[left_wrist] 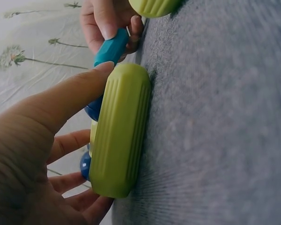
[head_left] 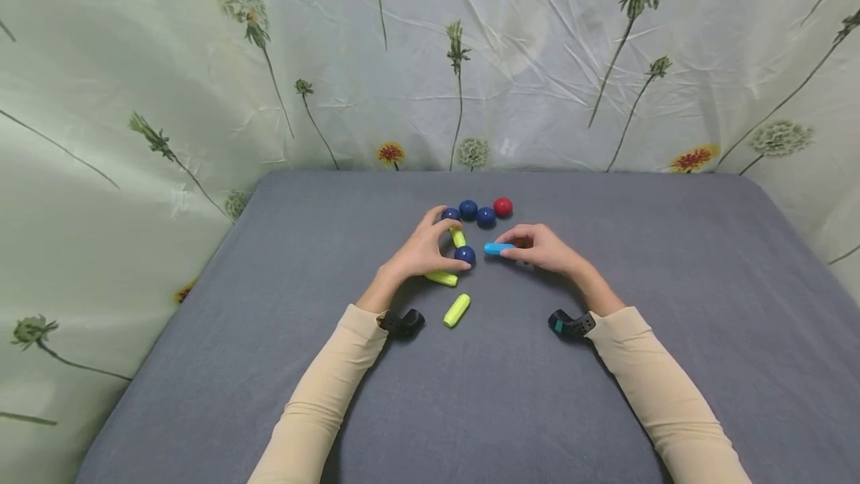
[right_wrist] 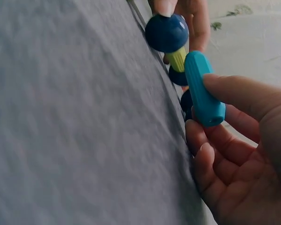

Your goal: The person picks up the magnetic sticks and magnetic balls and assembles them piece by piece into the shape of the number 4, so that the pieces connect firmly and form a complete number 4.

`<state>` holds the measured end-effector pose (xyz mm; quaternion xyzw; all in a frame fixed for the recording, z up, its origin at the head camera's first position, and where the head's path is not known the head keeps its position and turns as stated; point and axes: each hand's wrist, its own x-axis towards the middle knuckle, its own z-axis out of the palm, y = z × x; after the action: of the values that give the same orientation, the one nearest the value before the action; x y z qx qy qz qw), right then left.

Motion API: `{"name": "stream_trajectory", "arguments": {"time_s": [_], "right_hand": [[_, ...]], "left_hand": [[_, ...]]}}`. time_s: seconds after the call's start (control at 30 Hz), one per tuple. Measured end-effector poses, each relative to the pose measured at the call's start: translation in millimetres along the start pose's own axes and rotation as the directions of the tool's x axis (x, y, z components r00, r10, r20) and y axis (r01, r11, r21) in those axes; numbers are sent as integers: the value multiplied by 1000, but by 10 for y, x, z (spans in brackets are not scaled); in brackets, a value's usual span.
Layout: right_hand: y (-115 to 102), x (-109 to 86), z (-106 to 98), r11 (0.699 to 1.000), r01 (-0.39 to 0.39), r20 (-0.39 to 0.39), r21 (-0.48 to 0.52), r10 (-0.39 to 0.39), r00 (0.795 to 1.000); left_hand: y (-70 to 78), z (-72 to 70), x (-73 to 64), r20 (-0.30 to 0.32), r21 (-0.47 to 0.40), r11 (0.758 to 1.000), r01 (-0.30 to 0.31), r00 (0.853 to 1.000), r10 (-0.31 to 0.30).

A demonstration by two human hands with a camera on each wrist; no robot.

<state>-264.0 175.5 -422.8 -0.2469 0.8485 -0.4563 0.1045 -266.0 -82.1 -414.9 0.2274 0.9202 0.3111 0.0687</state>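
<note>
My left hand (head_left: pixel 422 249) grips a piece made of a yellow-green rod (head_left: pixel 457 237) between two dark blue balls. Its thumb presses the nearer ball (head_left: pixel 465 255), and its fingers reach round the farther ball (head_left: pixel 451 214). Between thumb and fingers, my right hand (head_left: pixel 543 249) pinches a light blue ridged rod (right_wrist: pixel 202 89). One end of that rod points left toward the nearer ball. A loose yellow-green rod (head_left: pixel 442 278) lies under the left thumb in the head view; it fills much of the left wrist view.
Two more dark blue balls (head_left: pixel 468 209) and a red ball (head_left: pixel 502 207) sit just beyond the hands. Closer to the person lies another yellow-green rod (head_left: pixel 457 311). A grey cloth (head_left: pixel 672 320) covers the table, with a flowered curtain (head_left: pixel 537 58) hanging behind.
</note>
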Motion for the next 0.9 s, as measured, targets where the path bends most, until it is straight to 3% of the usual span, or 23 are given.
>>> {"name": "stream_trajectory", "arguments": {"time_s": [0.1,0.3,0.6,0.9], "right_hand": [[-17,14,31,999,28,1,-20,-28,1000],[-96,25,93,997,9,-16,-72,-10,1000],[-505,-84,104,995,21,8,-99,-20,1000],[-521,-76,137,994,25,10,-102,-24,1000]], "left_hand": [[0,-11,-4,1,0,1000,-6,1000,6],[-3,-26,-5,11,0,1000,-12,1000,12],[-16,-34,-4,38,7,1000,-20,999,20],[-33,-31,-13,47,-9,1000,-22,999,23]]}}
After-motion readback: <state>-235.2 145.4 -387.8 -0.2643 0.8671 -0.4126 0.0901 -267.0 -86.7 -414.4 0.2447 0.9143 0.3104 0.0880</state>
